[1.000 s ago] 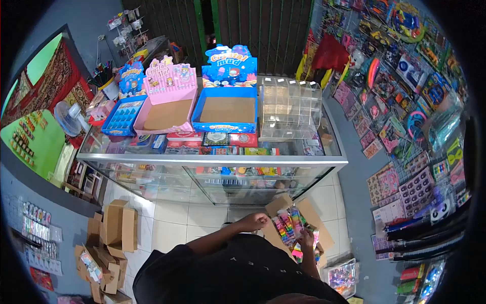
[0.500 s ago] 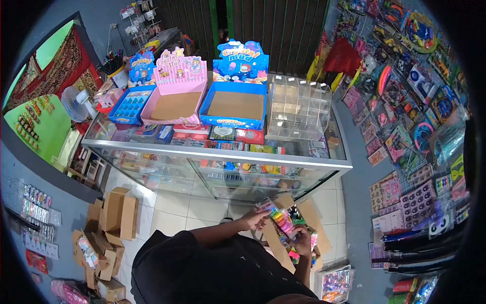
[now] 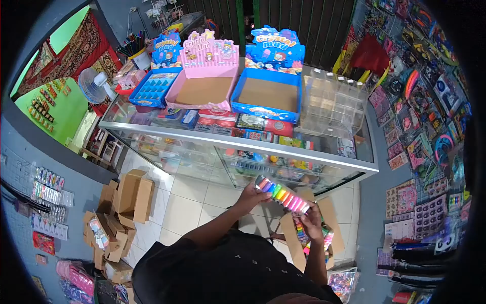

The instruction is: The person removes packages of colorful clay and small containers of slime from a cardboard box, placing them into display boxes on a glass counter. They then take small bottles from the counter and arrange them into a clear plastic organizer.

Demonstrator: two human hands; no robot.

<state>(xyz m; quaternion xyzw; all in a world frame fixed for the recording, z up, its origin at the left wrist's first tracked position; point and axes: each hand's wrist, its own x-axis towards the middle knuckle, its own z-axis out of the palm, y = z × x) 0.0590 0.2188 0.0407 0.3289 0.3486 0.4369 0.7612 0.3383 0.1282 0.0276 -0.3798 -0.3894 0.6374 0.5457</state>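
A long see-through pack of rainbow-coloured pieces [image 3: 282, 194] is held slantwise between my two hands, in front of the glass counter. My left hand [image 3: 249, 198] grips its upper left end, by the dark and brown pieces. Around the lower right end, by the pink pieces, the fingers of my right hand [image 3: 312, 221] are closed. Below the pack stands an open cardboard box [image 3: 289, 244] with more colourful packs [image 3: 326, 238] in it, partly hidden by my right forearm.
On the glass counter [image 3: 238, 142] stand a pink display box [image 3: 202, 91], a blue display box [image 3: 268, 93] and a clear compartment rack [image 3: 334, 104]. Torn cardboard boxes [image 3: 132, 196] lie on the floor at left. Packaged goods [image 3: 430, 213] hang along the right wall.
The rainbow pack has come up out of the box toward the counter, now gripped at both ends. My view has shifted, so the counter appears further right.
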